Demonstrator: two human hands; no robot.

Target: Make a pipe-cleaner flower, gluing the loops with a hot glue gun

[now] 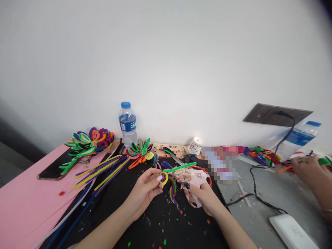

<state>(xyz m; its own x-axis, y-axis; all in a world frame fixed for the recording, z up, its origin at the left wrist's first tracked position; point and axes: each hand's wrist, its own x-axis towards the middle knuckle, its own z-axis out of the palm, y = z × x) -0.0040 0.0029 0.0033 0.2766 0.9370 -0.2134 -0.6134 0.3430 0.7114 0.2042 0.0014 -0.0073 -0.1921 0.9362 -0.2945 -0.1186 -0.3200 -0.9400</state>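
We see fuzzy, bendable pipe cleaners everywhere, soft wire stems in neon green, yellow, purple and orange. Our left hand (145,190) pinches a small pipe cleaner flower (168,181), its fingers closed on a coiled yellow and purple centre with looped petals hanging below and a green stem sticking out to the right. Our right hand (204,197) is wrapped tight around a pale pink glue gun (194,180), smooth plastic, whose nozzle end sits against the flower just above the black mat (155,224).

The mat is dotted with tiny coloured scraps. It lies beside a pink sheet (23,204) on the left, where a dark phone (53,169) rests. Loose straight pipe cleaners (103,171) fan out across the mat, and finished flowers (88,141) lie near the plain white wall (166,62). A clear water bottle (128,124) with a blue cap stands upright at the wall. To the right, the table is grey, crossed by a black cable (255,193), and another person's hand (308,169) rests at the edge.
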